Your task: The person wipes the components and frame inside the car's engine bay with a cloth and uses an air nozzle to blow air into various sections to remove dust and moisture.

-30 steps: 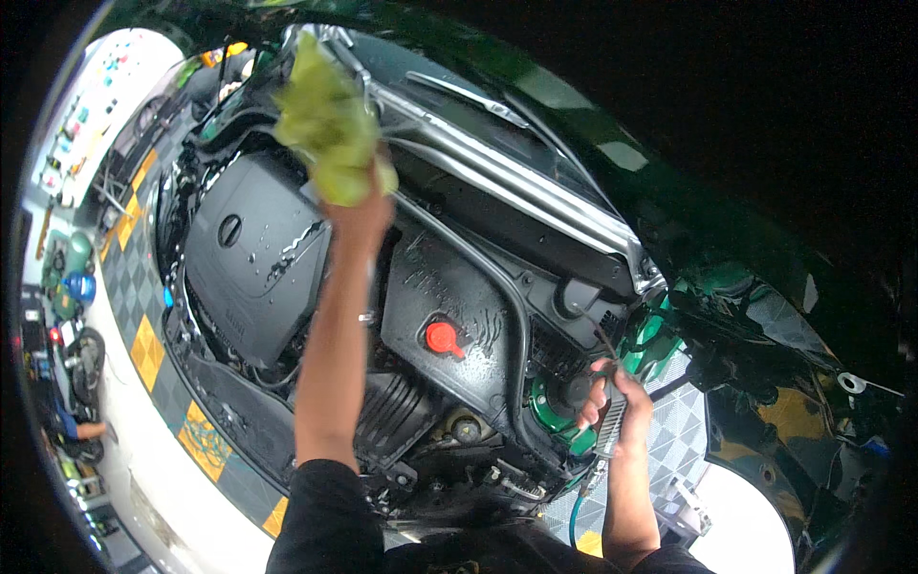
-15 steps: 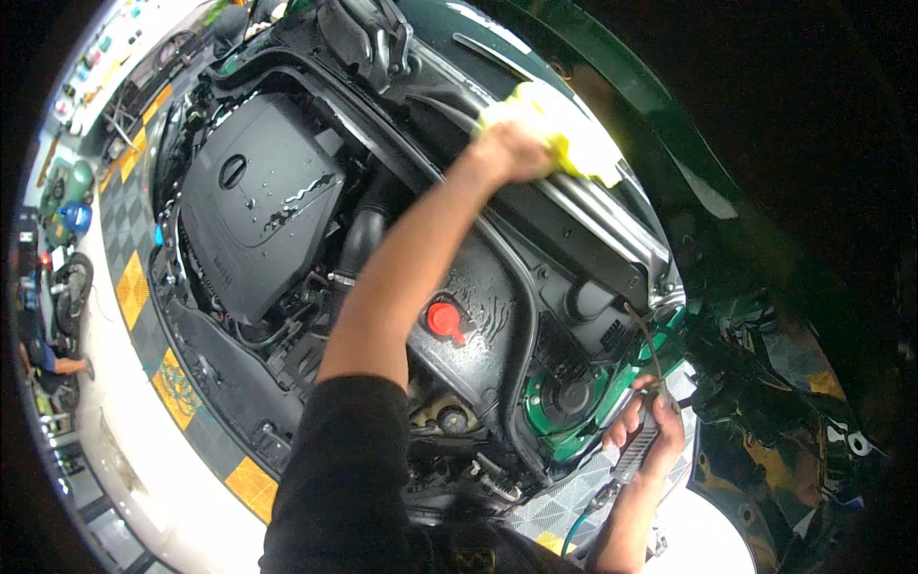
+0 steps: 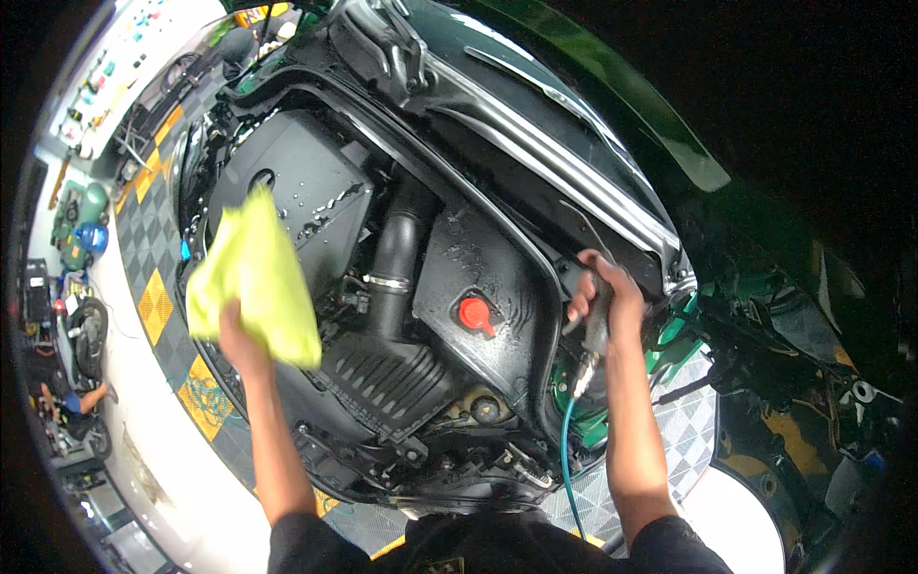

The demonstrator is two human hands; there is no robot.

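Note:
A yellow-green cloth (image 3: pixel 256 282) hangs from my left hand (image 3: pixel 241 337), its fingers closed on the lower edge; it covers part of the black engine cover (image 3: pixel 330 158). My right hand (image 3: pixel 614 298) is wrapped round an air blow gun (image 3: pixel 598 320) with a thin curved nozzle, a teal hose (image 3: pixel 566 469) running down from its base. The nozzle is over the black trim below the windshield. Between my hands lies a wet black panel (image 3: pixel 464 258) with a red cap (image 3: pixel 474 313). Water drops stand on the engine cover.
The raised green hood (image 3: pixel 660 124) arches over the right side. A ribbed black air box (image 3: pixel 387 383) and a duct (image 3: pixel 397 249) fill the middle of the bay. Grey and yellow floor tiles (image 3: pixel 153 311) border the car; a person's arm (image 3: pixel 93 397) shows at far left.
My left hand has carried the cloth from the windshield base, down and left, over the engine cover. My right hand has moved up and left with the blow gun. The view has shifted slightly.

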